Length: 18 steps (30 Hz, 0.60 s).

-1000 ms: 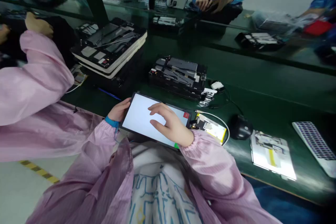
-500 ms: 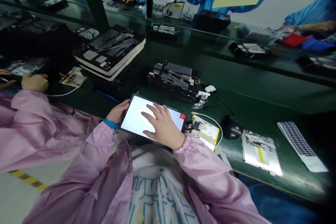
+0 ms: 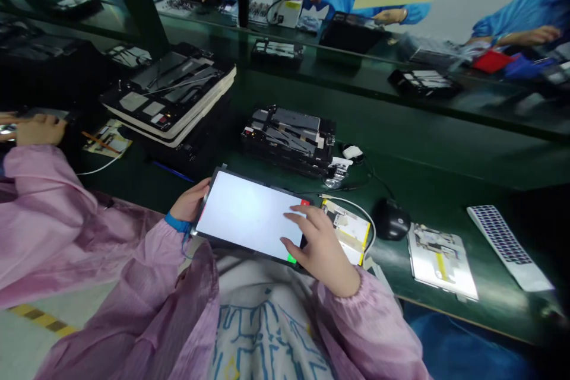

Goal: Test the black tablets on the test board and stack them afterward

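Observation:
A tablet screen, lit white in a dark frame, is tilted up over the bench's front edge. Red and green patches show at its right end. My left hand, with a blue band at the wrist, grips the left end of the screen; its fingertips are partly hidden. Over the right end hovers or rests my right hand, fingers spread; contact with the glass cannot be made out. Just right of the screen lies a bare board assembly with yellow edges, and a white cable curves around it.
Stacked black tablet trays stand behind the screen, and a taller stack is at the left. Rightward lie a black mouse, a silver panel and a white keyboard. A co-worker's hand is at far left.
My right hand has moved from the middle of the screen to its right end. A green patch now shows at the lower right corner. My left hand keeps its hold.

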Each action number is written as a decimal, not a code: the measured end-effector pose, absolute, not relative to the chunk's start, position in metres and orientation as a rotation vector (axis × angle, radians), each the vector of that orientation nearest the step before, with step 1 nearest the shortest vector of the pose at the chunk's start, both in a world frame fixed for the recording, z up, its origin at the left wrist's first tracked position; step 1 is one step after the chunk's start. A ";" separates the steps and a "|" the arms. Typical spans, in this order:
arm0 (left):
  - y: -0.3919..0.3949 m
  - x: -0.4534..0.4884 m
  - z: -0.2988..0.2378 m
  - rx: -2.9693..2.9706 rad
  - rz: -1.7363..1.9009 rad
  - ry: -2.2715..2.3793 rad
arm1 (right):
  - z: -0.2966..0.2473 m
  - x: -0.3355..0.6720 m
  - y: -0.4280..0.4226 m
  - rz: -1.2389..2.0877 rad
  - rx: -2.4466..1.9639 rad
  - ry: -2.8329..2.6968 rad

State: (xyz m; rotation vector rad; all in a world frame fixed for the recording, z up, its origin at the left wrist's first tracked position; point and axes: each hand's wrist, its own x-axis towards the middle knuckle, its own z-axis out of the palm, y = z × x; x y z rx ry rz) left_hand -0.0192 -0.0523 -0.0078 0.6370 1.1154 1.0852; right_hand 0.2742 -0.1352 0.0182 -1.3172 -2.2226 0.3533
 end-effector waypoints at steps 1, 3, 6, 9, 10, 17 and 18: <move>-0.052 -0.019 -0.007 0.628 1.079 1.114 | 0.015 0.283 -0.138 0.338 -1.375 -2.198; -0.051 -0.018 -0.006 0.628 1.065 1.117 | 0.007 0.295 -0.145 0.335 -1.490 -2.222; -0.050 -0.018 -0.006 0.648 1.071 1.165 | -0.002 0.302 -0.151 0.351 -1.600 -2.269; -0.048 -0.018 -0.009 0.652 1.084 1.235 | 0.000 0.303 -0.154 0.375 -1.602 -2.243; -0.047 -0.018 -0.009 0.648 1.084 1.252 | 0.002 0.304 -0.154 0.381 -1.590 -2.234; -0.048 -0.017 -0.009 0.635 1.079 1.244 | 0.013 0.281 -0.161 0.314 -1.447 -2.375; -0.048 -0.017 -0.009 0.641 1.071 1.231 | 0.012 0.275 -0.163 0.311 -1.414 -2.407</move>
